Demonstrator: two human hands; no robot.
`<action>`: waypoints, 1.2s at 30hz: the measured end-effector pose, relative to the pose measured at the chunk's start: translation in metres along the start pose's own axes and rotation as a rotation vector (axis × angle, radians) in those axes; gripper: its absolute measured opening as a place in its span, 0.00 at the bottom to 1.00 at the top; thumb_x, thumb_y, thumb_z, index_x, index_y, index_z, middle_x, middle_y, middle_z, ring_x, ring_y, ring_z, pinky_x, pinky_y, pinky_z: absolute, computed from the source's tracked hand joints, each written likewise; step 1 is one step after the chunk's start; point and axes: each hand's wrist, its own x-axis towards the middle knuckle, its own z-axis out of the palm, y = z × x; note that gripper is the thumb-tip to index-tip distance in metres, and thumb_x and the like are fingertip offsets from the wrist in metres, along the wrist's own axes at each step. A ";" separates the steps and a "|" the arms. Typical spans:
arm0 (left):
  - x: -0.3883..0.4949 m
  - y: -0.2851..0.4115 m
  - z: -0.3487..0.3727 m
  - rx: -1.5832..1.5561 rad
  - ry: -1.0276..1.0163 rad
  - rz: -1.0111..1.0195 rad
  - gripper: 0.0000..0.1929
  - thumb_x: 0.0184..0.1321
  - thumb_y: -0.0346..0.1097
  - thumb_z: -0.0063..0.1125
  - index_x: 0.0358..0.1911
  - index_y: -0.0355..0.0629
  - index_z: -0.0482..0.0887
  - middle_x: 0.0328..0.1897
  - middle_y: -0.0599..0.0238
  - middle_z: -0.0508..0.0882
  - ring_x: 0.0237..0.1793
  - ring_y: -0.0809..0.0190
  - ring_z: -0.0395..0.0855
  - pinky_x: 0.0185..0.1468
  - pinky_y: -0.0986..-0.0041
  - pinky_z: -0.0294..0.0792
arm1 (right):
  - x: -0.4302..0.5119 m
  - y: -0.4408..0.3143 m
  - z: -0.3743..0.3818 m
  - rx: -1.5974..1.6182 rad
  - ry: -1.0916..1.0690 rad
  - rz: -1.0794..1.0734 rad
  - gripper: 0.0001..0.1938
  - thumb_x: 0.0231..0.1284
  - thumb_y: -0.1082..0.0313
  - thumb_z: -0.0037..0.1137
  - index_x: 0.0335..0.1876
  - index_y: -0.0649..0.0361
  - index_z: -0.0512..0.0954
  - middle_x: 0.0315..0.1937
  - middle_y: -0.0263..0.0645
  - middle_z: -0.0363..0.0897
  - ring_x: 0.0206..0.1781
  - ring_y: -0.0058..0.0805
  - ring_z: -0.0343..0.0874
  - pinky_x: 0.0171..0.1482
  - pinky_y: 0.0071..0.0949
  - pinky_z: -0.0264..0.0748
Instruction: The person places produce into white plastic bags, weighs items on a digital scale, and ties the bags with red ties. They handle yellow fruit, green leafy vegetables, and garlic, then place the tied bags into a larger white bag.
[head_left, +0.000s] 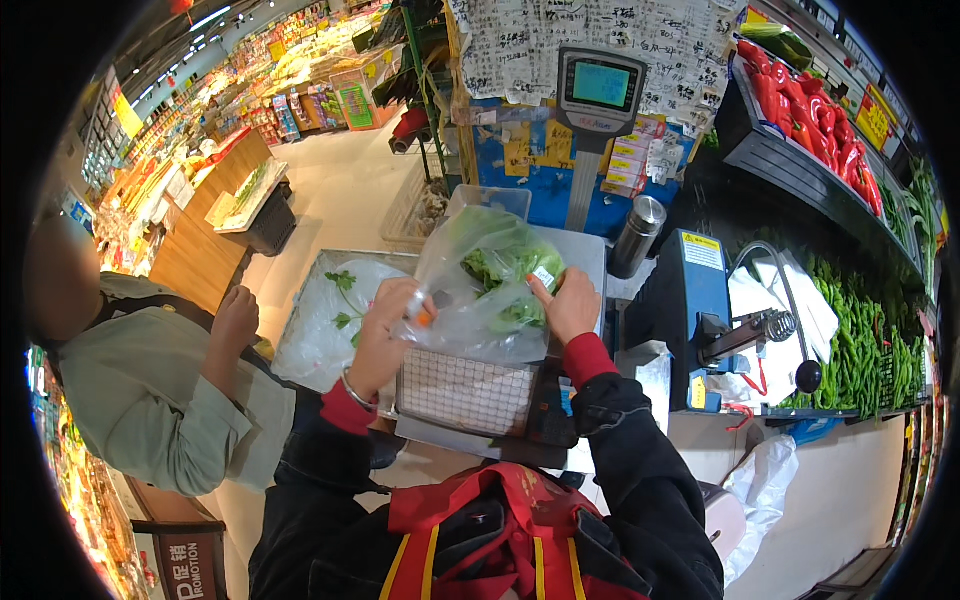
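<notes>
A clear plastic bag of leafy green vegetables (480, 262) lies on the metal platform of a weighing scale (592, 251). My left hand (386, 326) pinches the bag's gathered end at its left side; something small and orange shows at the fingertips. My right hand (570, 304) rests at the bag's right side, its thumb on a small white label (544, 277). The scale's keypad (465, 390) lies below the bag, close to me, and its lit display (601, 84) stands on a post behind. Left of the bag is a tray (300, 330) lined with plastic, with a leafy herb sprig (343, 300) on it.
A steel flask (637, 236) stands right of the scale, beside a blue bag-sealing machine (701, 300) with a lever. Green chilies (862, 337) and red peppers (810, 112) fill displays at the right. Another person (172, 375) stands close at the left. A clear plastic container (491, 199) sits behind the bag.
</notes>
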 end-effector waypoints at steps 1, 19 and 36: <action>0.004 0.005 -0.005 -0.079 -0.010 -0.099 0.10 0.47 0.26 0.53 0.36 0.37 0.79 0.33 0.63 0.76 0.37 0.62 0.73 0.43 0.75 0.65 | -0.001 0.002 0.000 0.039 0.050 -0.033 0.22 0.49 0.50 0.61 0.39 0.63 0.72 0.35 0.46 0.73 0.34 0.44 0.69 0.39 0.37 0.66; 0.137 0.172 0.168 -0.585 -1.288 -0.035 0.06 0.56 0.31 0.48 0.29 0.35 0.75 0.21 0.70 0.76 0.22 0.77 0.72 0.26 0.84 0.63 | -0.144 0.061 -0.186 2.089 -1.046 -0.197 0.27 0.51 0.56 0.62 0.48 0.71 0.68 0.22 0.38 0.74 0.33 0.36 0.78 0.64 0.37 0.56; 0.077 0.140 0.242 -0.826 -0.745 -0.366 0.06 0.61 0.33 0.48 0.34 0.39 0.77 0.35 0.71 0.69 0.39 0.71 0.66 0.47 0.80 0.57 | -0.127 0.188 -0.141 0.202 0.335 0.085 0.12 0.39 0.72 0.58 0.34 0.61 0.76 0.30 0.45 0.77 0.40 0.47 0.74 0.49 0.39 0.65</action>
